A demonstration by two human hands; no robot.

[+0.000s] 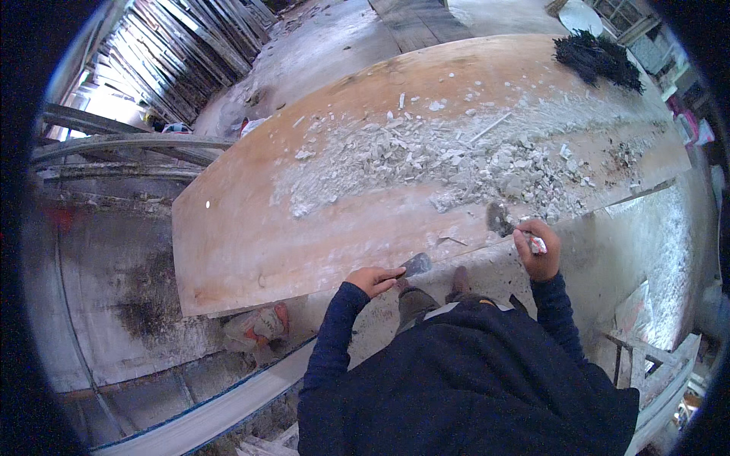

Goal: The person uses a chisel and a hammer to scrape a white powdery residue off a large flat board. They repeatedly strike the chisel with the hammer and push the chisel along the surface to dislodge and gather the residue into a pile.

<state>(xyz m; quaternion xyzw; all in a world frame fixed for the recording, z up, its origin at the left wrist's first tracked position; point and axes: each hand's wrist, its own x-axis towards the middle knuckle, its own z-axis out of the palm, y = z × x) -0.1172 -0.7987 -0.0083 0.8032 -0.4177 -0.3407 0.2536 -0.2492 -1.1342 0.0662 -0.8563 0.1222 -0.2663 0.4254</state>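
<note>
My left hand [370, 280] is closed around a scraper with a flat grey blade [416, 264], held at the near edge of a large wooden board [243, 228]. My right hand [541, 252] grips a small trowel by its handle, whose red-and-white end [538, 245] sticks out of the fist. Its dark, rounded blade [498, 219] is over the board's near edge, beside the rubble. White broken plaster-like chips and powder [487, 163] spread across the middle and right of the board. Whether either blade touches the wood, I cannot tell.
A heap of black bristly strands [597, 61] lies on the board's far right corner. Long strips [179, 45] lean at the far left, above curved rails [129, 144]. A crumpled bag with orange print [262, 325] sits below the board. A wooden frame [658, 361] stands at lower right.
</note>
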